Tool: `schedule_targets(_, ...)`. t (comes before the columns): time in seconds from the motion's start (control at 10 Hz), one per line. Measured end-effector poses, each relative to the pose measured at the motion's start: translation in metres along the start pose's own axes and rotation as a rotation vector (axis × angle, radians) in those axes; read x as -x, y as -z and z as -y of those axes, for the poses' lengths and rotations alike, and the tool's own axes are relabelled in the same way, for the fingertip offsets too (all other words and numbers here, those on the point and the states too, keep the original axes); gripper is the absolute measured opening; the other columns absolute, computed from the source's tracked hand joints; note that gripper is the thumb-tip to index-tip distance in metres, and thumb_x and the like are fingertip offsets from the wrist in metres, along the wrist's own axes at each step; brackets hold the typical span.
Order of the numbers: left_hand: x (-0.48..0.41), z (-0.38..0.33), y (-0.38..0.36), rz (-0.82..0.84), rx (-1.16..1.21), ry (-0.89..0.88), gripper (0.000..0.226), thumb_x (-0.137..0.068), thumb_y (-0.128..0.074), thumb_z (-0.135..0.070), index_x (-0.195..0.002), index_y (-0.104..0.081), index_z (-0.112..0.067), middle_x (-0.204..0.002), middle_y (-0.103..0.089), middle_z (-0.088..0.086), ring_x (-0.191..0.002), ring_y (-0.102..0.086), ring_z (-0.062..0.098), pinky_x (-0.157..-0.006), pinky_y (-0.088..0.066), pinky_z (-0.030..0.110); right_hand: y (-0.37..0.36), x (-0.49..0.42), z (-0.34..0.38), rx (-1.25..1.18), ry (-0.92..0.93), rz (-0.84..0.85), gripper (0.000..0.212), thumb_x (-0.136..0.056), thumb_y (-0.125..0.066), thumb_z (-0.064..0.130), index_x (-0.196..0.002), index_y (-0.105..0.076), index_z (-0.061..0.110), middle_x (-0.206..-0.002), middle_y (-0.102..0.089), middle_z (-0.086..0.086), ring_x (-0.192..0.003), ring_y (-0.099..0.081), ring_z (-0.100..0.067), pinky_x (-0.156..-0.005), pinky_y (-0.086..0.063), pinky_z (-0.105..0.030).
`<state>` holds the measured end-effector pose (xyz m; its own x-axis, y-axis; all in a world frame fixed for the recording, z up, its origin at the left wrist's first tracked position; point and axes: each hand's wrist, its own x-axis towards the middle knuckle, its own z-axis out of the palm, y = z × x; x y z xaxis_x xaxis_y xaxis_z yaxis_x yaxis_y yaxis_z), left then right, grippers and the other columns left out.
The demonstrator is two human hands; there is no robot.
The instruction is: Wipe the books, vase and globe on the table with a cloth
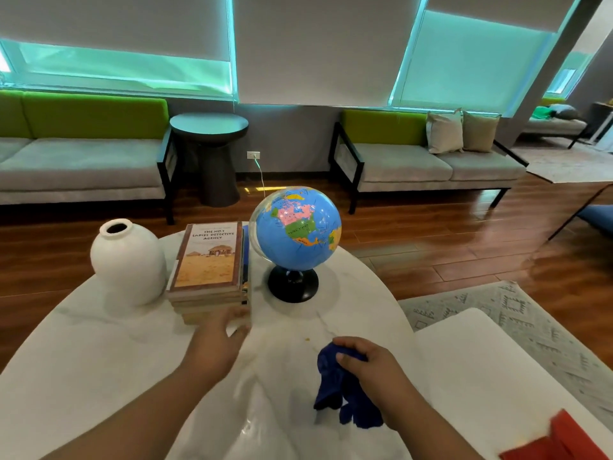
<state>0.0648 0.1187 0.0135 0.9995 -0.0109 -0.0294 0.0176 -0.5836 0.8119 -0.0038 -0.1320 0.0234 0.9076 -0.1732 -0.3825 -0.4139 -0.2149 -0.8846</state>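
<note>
One vase point(127, 263), one globe point(297, 224), one book stack point(209, 260), one cloth point(331, 390).

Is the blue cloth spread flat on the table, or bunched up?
Bunched up: the right hand grips the blue cloth in a wad, its ends hanging down.

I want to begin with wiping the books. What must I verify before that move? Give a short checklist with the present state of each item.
1. Cloth ready: the right hand grips the blue cloth. Ok.
2. Stack steadied: the left hand reaches the near edge of the books, but contact is blurred. Cannot tell.
3. Room beside the stack: the vase stands upright very close to it; gap unclear. Cannot tell.
4. The globe stands upright on its base, apart from the books. Ok.
5. Clean table near the cloth: a small yellow crumb lies there. Not ok.
</note>
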Motion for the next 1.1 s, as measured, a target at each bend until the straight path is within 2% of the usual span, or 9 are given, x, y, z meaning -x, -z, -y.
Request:
schedule_targets(0.1, 0.021, -0.006, -0.016, 0.198, 0.067, 0.027, 0.017, -0.091, -0.063, -0.02, -0.097, -0.067, -0.035, -0.105, -0.067, -0.015, -0.106, -0.059, 0.004, -0.093, -0.042, 0.024, 0.016, 0.007, -0.007, -0.03, 0.003, -0.052, 0.031, -0.09, -0.058, 0.005, -0.111, -0.066, 0.026, -0.108, -0.064, 0.008, -0.096, -0.062, -0.012, -0.075, -0.051, -0.021)
schedule_targets(0.2, 0.035, -0.016, -0.029, 0.314, 0.031, 0.015, 0.017, -0.092, -0.062, -0.021, -0.096, -0.066, -0.037, -0.101, -0.069, -0.015, -0.101, -0.06, 0.0, -0.087, -0.043, 0.019, 0.038, 0.012, -0.019, -0.031, -0.022, -0.169, 0.037, -0.087, -0.053, -0.001, -0.11, -0.065, 0.025, -0.103, -0.062, 0.011, -0.094, -0.06, -0.013, -0.084, -0.052, -0.03)
schedule_targets(0.4, 0.048, -0.035, -0.056, 0.431, -0.035, -0.001, 0.014, -0.092, -0.061, -0.024, -0.1, -0.067, -0.034, -0.1, -0.069, -0.015, -0.098, -0.062, 0.0, -0.091, -0.047, 0.02, 0.113, 0.017, -0.054, 0.129, -0.088, -0.448, 0.036, -0.083, -0.044, -0.002, -0.093, -0.066, 0.024, -0.09, -0.066, 0.003, -0.08, -0.059, -0.015, -0.067, -0.047, -0.028)
schedule_targets(0.5, 0.054, -0.042, -0.07, 0.454, -0.069, -0.02, 0.014, -0.092, -0.062, -0.025, -0.098, -0.066, -0.036, -0.098, -0.069, -0.015, -0.095, -0.063, -0.002, -0.087, -0.047, 0.017, 0.148, 0.018, -0.078, 0.137, -0.191, -0.499, 0.036, -0.081, -0.042, -0.006, -0.085, -0.065, 0.021, -0.087, -0.066, -0.003, -0.074, -0.058, -0.018, -0.063, -0.048, -0.029)
schedule_targets(0.7, 0.062, -0.053, -0.093, 0.486, -0.079, -0.002, 0.014, -0.092, -0.061, -0.024, -0.101, -0.067, -0.033, -0.098, -0.069, -0.013, -0.096, -0.063, -0.002, -0.078, -0.043, 0.01, 0.187, 0.01, -0.128, 0.094, -0.365, -0.497, 0.032, -0.087, -0.042, -0.008, -0.101, -0.063, 0.011, -0.106, -0.059, -0.012, -0.081, -0.054, -0.026, -0.074, -0.043, -0.033)
schedule_targets(0.8, 0.064, -0.057, -0.101, 0.496, -0.047, 0.012, 0.014, -0.093, -0.061, -0.023, -0.101, -0.067, -0.032, -0.098, -0.071, -0.012, -0.097, -0.064, -0.002, -0.079, -0.044, 0.011, 0.199, 0.005, -0.15, 0.232, -0.37, -0.43, 0.034, -0.085, -0.05, -0.011, -0.113, -0.062, 0.003, -0.112, -0.061, -0.018, -0.088, -0.053, -0.029, -0.079, -0.044, -0.033)
schedule_targets(0.9, 0.064, -0.059, -0.106, 0.499, -0.045, 0.024, 0.014, -0.092, -0.062, -0.023, -0.1, -0.068, -0.034, -0.099, -0.071, -0.012, -0.098, -0.064, 0.0, -0.085, -0.046, 0.016, 0.208, 0.003, -0.166, 0.31, -0.416, -0.394, 0.037, -0.087, -0.045, -0.008, -0.117, -0.061, 0.008, -0.104, -0.059, -0.012, -0.086, -0.056, -0.031, -0.076, -0.047, -0.032)
schedule_targets(1.0, 0.064, -0.059, -0.105, 0.486, -0.047, 0.031, 0.014, -0.092, -0.062, -0.024, -0.099, -0.068, -0.035, -0.099, -0.071, -0.012, -0.097, -0.064, 0.0, -0.087, -0.047, 0.019, 0.209, 0.001, -0.168, 0.417, -0.409, -0.405, 0.042, -0.088, -0.043, -0.005, -0.121, -0.059, 0.014, -0.107, -0.06, -0.016, -0.068, -0.057, -0.025, -0.053, -0.045, -0.029)
schedule_targets(1.1, 0.066, -0.057, -0.102, 0.451, -0.011, 0.066, 0.014, -0.092, -0.062, -0.023, -0.1, -0.068, -0.033, -0.099, -0.071, -0.011, -0.096, -0.064, -0.001, -0.083, -0.046, 0.016, 0.2, -0.007, -0.159, 0.421, -0.28, -0.447, 0.036, -0.089, -0.049, -0.001, -0.118, -0.062, 0.014, -0.122, -0.057, -0.018, -0.061, -0.057, -0.022, -0.047, -0.037, -0.025)
